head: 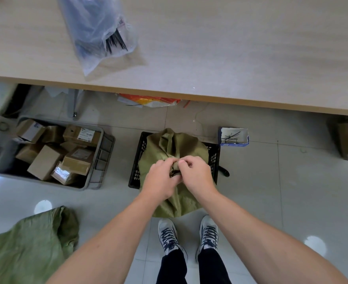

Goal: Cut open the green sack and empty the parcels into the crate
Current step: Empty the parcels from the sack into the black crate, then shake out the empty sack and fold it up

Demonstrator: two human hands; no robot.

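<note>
Over the crate (136,160), left hand (160,179) and right hand (195,177) both pinch the sack (169,146) neck. I'd keep it taut and cut clear of fingers.

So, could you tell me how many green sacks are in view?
2. One sack sits in the black crate, its neck pinched by the left hand and right hand. The other sack lies crumpled on the floor, lower left. Others could be hidden beneath the table.
</note>
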